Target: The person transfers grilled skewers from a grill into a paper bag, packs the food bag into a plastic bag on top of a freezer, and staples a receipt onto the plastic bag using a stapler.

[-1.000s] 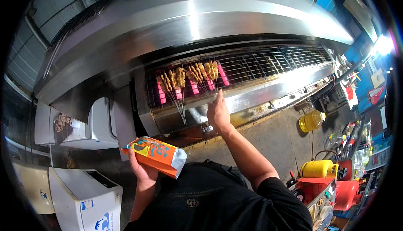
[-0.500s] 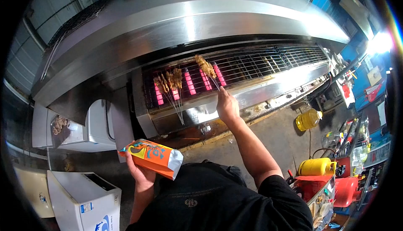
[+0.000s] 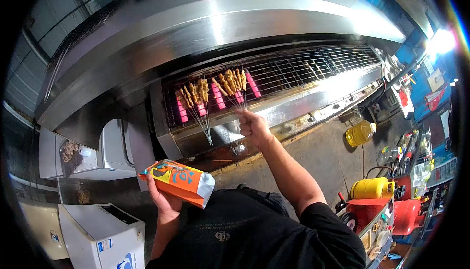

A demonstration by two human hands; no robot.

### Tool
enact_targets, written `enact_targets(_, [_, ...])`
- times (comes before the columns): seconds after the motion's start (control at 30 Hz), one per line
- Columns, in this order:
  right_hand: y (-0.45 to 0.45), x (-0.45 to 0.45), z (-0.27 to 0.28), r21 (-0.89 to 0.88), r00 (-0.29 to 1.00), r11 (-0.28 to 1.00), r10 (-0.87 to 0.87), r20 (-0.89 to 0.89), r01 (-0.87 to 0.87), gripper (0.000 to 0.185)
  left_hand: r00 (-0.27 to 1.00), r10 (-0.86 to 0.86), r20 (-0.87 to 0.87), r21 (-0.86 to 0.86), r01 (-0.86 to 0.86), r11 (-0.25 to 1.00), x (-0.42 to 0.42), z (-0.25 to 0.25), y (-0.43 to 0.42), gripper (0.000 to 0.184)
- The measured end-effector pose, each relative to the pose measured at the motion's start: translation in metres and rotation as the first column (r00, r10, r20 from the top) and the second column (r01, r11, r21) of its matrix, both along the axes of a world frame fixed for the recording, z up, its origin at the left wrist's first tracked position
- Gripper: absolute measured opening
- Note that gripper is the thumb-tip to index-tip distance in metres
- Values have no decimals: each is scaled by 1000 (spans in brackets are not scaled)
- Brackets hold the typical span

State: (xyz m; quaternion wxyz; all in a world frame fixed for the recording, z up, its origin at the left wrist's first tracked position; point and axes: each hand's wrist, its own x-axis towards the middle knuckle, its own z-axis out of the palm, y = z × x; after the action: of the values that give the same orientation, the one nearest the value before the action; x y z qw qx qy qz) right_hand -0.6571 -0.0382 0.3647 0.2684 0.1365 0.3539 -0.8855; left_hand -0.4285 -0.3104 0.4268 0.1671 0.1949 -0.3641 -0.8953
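Observation:
My left hand [image 3: 164, 198] is closed around the lower end of an orange printed paper bag [image 3: 178, 183], held beside my body with its white end facing right. My right hand [image 3: 253, 127] is at the front edge of the grill [image 3: 293, 78], fingers curled, thumb and index finger at the handle ends of several meat skewers [image 3: 230, 83]. Those skewers fan out over the glowing bars. To their left lies another group of meat skewers [image 3: 195, 93], with metal handles jutting over the front edge and no hand on them.
A steel hood [image 3: 215, 19] hangs over the grill's back. On the floor at right stand an oil jug [image 3: 361, 133], a yellow gas cylinder [image 3: 372, 189] and a red cylinder [image 3: 407, 217]. White appliances [image 3: 105, 235] stand at lower left, near a tray of meat [image 3: 68, 151].
The right-hand skewers went from a raised, tight bunch to lying spread on the grill. My right hand moved slightly left and down. The left hand still holds the bag.

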Motion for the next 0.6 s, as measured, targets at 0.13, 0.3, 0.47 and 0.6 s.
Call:
enact_targets(0.13, [1, 4, 5, 174, 996, 985, 2, -87, 13, 25, 999, 5, 44, 8, -5, 1000, 1, -4, -3, 62])
enact_targets(0.3, [-1, 4, 2, 214, 993, 977, 4, -120, 22, 24, 999, -3, 55, 11, 2, 1000, 3, -3, -3, 67])
enact_targets(0.47, [-4, 5, 2, 221, 992, 975, 4, -130, 25, 20, 998, -24, 61, 21, 23, 1000, 1, -1, -2, 63])
enact_targets(0.6, [-9, 7, 3, 214, 993, 976, 60, -106, -36, 16, 999, -18, 43, 1, 18, 1000, -2, -5, -3, 63])
